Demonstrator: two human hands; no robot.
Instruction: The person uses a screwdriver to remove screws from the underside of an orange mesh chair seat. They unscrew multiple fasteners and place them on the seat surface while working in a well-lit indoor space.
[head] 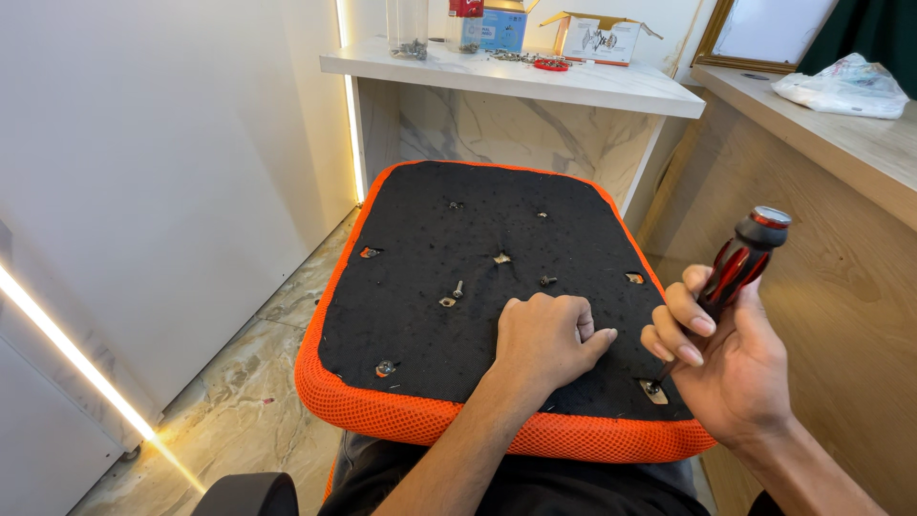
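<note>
Black fabric, orange mesh rim: that's the underside of the seat cushion (430, 220) lying across my lap. My right hand (735, 358) is wrapped around a red and black screwdriver (740, 263), fingers curled tight on the handle, with the shaft angled down toward the screw hole (653, 390) at the near right corner. The tip itself is hidden behind my fingers, so I can't tell if it's actually seated. My left hand (546, 339) holds nothing, it's a loose fist pressed knuckles-down on the fabric just beside the right one, bracing the cushion.

Counting what I can: one screwdriver, one loose screw (458, 289) sticking up near the middle, well ahead of my left hand, and around nine holes or fittings scattered across the black cover, some too small to be sure of. Behind the cushion, a white marble shelf (611, 88) carries a couple of small boxes (597, 36) and more tiny hardware.
</note>
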